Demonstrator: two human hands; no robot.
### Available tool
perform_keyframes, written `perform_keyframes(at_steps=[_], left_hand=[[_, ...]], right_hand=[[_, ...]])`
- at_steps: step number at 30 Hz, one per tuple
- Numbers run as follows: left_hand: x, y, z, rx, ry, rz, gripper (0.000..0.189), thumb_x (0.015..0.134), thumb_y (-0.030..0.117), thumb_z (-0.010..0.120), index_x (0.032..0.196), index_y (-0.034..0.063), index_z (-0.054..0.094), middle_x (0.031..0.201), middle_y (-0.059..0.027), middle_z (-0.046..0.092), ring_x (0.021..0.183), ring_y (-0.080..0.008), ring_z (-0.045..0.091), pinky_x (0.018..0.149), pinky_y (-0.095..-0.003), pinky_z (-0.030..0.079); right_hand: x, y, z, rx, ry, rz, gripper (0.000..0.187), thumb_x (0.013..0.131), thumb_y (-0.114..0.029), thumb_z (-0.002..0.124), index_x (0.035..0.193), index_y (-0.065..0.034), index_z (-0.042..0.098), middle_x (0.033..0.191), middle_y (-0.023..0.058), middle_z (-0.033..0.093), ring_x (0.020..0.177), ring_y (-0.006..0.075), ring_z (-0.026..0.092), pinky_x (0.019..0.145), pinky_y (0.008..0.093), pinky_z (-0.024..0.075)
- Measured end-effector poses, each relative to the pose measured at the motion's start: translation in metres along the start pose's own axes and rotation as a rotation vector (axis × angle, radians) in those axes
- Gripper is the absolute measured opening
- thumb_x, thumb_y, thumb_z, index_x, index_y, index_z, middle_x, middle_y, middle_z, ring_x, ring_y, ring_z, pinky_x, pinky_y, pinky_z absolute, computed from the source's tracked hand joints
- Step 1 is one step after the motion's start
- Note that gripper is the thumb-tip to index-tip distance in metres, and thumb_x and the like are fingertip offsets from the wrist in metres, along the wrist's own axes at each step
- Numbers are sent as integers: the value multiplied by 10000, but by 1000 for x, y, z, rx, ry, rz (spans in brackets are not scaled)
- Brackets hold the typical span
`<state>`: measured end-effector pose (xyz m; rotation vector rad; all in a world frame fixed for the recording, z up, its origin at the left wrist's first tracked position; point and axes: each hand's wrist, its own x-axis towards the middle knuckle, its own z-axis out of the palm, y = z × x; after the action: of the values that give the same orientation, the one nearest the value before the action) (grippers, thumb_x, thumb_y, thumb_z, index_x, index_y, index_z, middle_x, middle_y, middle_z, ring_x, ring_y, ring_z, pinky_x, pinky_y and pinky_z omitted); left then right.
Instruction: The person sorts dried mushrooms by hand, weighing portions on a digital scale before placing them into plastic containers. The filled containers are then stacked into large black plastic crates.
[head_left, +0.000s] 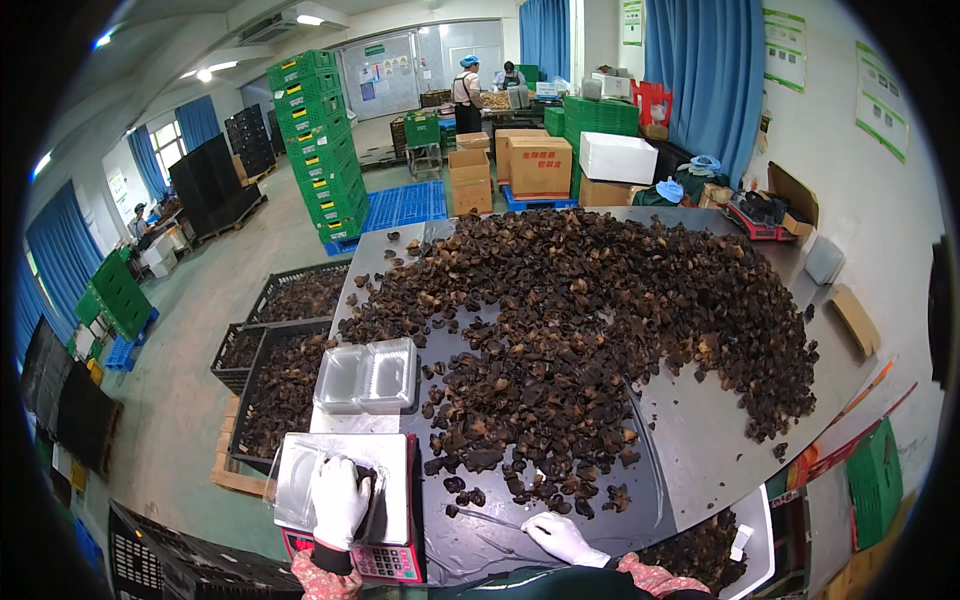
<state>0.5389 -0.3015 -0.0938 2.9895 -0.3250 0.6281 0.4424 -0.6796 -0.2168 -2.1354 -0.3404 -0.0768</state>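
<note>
My left hand (341, 496), in a white glove, lies over a clear plastic clamshell box (298, 480) on the steel pan of a red digital scale (401, 502). Dark wood ear fungus shows in the box beside the fingers; whether they grip anything is hidden. My right hand (559, 537), also gloved in white, rests on the dark plastic sheet (487, 544) at the table's near edge, with nothing visible in it. Ahead of it spreads a big heap of wood ear fungus (540, 375). Nested clear plastic boxes (367, 375) sit just beyond the scale.
Black crates (259, 390) of fungus stand left of the steel table (697, 450). At lower right is a white tub (761, 540) holding more fungus. Stacked green crates (319, 142) and cardboard boxes (538, 166) stand farther off. Two people (469, 94) work at the back.
</note>
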Motion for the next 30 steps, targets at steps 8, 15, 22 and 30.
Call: perform_keyframes(at_steps=[8,15,22,30], left_hand=[[-3,8,11,19,-34,25,194,812,195,701,949,82,625,930,-121,594,899,-336,572,827,-459,437],[-6,9,14,-25,27,-5,251,831,204,702,1032,67,639,1060,-135,616,1024,-338,567,1023,-507,379],[-9,9,2,-43,81,24,383,818,170,718,1156,19,621,1142,-158,618,1131,-365,549,1056,-522,374],[-26,89,-21,-441,249,-53,181,881,47,633,1058,49,670,1043,-132,669,1018,-325,613,935,-443,450]], right_hand=[[6,9,6,-41,-123,2,201,958,-231,593,1009,-83,720,1027,75,719,980,257,677,875,355,533],[4,11,5,-28,-183,94,244,974,-274,559,1028,-93,712,1055,87,713,1020,278,660,901,380,520],[3,12,7,-17,-235,120,262,980,-299,547,1051,-97,699,1082,89,699,1036,294,647,912,396,510],[44,-14,-31,-272,-503,60,369,990,-396,504,1080,-86,684,1049,123,685,1002,335,649,874,437,523]])
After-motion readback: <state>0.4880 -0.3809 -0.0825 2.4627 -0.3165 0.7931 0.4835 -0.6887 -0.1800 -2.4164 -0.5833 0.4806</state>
